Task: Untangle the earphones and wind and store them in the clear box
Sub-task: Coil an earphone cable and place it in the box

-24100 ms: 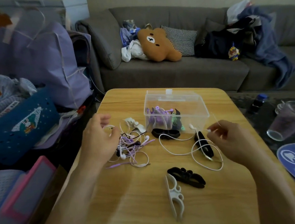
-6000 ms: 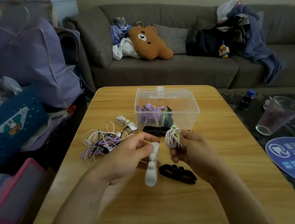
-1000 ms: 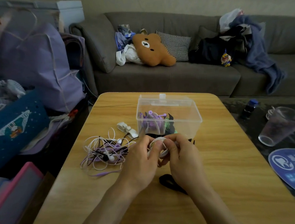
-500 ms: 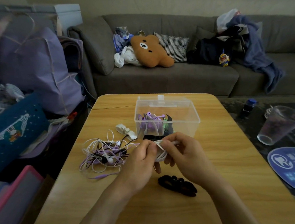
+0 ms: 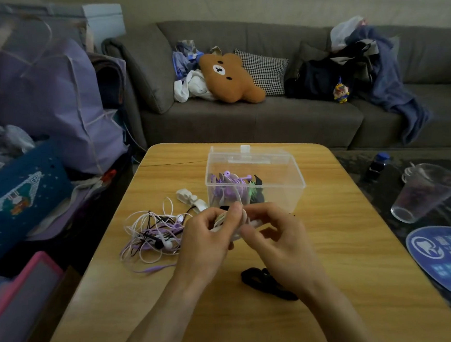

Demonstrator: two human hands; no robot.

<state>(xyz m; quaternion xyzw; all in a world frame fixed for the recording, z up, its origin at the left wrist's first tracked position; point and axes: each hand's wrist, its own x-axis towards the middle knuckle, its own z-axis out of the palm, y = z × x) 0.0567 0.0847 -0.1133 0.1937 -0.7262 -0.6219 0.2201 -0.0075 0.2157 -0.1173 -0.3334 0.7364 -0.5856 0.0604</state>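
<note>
Far left, a dark blue perforated plastic basket w/ a rocket picture (image 5: 18, 192) is seen beside the light wooden table (image 5: 346, 242). On the table's left part a tangled heap of white, purple and black earphone cords (image 5: 154, 234) is spread, not yet sorted. Just behind it a white plastic cord winder (image 5: 190, 198) is lying flat. Next, the left hand (image 5: 206, 250) is raised over the table centre, fingers curled round a small white wound earphone bundle (image 5: 243, 219). The same bundle is pinched from the other side by the right hand (image 5: 281, 244), thumb and fingers bent onto it; the bundle is held just in front of the clear plastic box (image 5: 279, 185), apart from the tabletop. Inside that box, purple earphones (image 5: 227, 187) and a dark winder are already stored. Below the right wrist a black plastic cord winder (image 5: 268, 282) is left on the wood. Far right, off the table, a clear plastic cup (image 5: 425, 193) is lying tilted.
</note>
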